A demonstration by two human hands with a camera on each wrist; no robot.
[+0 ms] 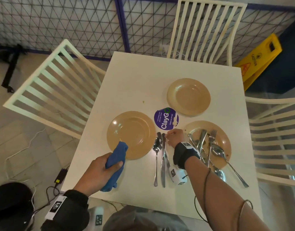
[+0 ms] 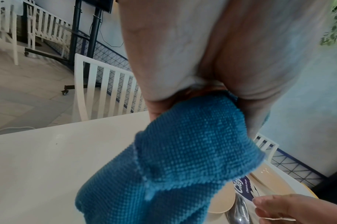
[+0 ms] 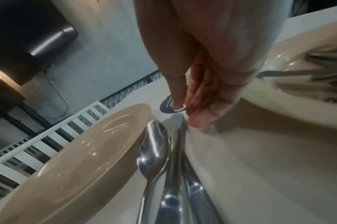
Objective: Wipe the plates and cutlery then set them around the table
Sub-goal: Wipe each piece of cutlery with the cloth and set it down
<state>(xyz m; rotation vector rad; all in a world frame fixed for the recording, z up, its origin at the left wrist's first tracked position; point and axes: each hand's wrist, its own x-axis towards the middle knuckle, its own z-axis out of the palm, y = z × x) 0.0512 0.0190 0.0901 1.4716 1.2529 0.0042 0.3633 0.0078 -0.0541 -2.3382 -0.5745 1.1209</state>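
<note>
Three tan plates stand on the white table (image 1: 136, 77): a left plate (image 1: 131, 130), a far plate (image 1: 188, 97) and a right plate (image 1: 224, 139) that holds several forks and spoons (image 1: 210, 144). Between the left and right plates lie a spoon (image 1: 156, 157) and a knife (image 1: 163, 160), side by side. My left hand (image 1: 101, 170) grips a bunched blue cloth (image 1: 116, 160) over the near rim of the left plate. My right hand (image 1: 174, 136) hovers by the knife's far tip, fingers (image 3: 200, 119) straight and holding nothing.
A round purple ClayGo sticker (image 1: 166, 120) sits at the table's middle. White slatted chairs stand at the left (image 1: 51, 90), far side (image 1: 205, 29) and right (image 1: 276, 135). A yellow caution sign (image 1: 258, 60) leans at the back right. Cables and a charger (image 1: 61, 175) lie on the floor.
</note>
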